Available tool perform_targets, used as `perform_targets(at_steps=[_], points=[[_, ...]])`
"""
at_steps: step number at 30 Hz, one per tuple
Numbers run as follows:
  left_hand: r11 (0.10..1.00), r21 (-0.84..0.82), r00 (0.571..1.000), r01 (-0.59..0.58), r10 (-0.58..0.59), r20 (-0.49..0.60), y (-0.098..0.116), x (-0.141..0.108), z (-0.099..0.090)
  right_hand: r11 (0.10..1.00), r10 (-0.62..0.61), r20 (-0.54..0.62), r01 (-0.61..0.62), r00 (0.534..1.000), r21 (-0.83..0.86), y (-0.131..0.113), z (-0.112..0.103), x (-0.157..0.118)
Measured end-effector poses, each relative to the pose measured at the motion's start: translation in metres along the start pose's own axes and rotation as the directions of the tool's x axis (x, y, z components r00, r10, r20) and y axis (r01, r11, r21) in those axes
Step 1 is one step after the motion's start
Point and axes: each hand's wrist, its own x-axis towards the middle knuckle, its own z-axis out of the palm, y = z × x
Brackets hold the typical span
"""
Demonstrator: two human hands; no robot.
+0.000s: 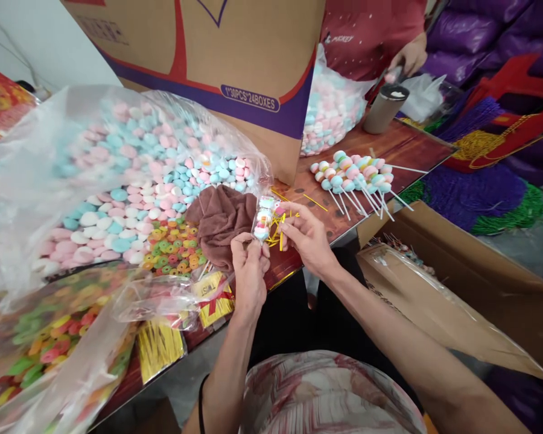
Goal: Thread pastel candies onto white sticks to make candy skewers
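Upright in my left hand (250,265) is a wrapped candy skewer (264,218), its lower end pinched between the fingers. My right hand (305,236) is just right of it, thumb and fingers pinched on a yellow twist tie (281,236). More loose yellow ties (315,202) lie on the table behind and beneath my fingers. A crumpled brown cloth (221,220) sits left of the skewer. Farther right, a pile of candy skewers (353,172) rests with white sticks pointing mostly towards me.
Large bags of pastel candies (117,205) and ring candies (49,343) cover the left. A carton (208,66) stands behind. An open box (461,283) is at right. Across the table (416,144), a person's hand is over a grey cup (384,110).
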Motion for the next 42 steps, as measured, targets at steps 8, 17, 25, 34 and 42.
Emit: perform_targets(at_steps=[8, 17, 25, 34, 42], points=[[0.998, -0.062, 0.995, 0.005, 0.001, 0.099, -0.011, -0.003, 0.019, 0.999, 0.033, -0.312, -0.021, 0.949, 0.042, 0.002, 0.01, -0.029], [0.993, -0.119, 0.985, -0.003, 0.023, 0.169, -0.016, -0.01, 0.026, 0.999, 0.023, -0.34, -0.013, 0.94, 0.031, 0.0, 0.007, -0.03], [0.989, -0.134, 0.99, -0.055, 0.072, 0.121, -0.019, -0.006, 0.03, 0.995, 0.071, -0.254, -0.086, 0.964, -0.05, -0.006, 0.001, -0.034], [0.757, -0.226, 0.782, 0.613, -0.539, 0.314, 0.015, -0.015, 0.03, 0.994, 0.02, 0.091, -0.01, 0.996, -0.106, -0.019, -0.025, -0.035], [0.991, 0.114, 0.993, -0.066, 0.054, 0.109, -0.003, -0.024, 0.038, 0.765, -0.205, 0.108, 0.228, 0.973, -0.602, -0.019, -0.02, -0.043]])
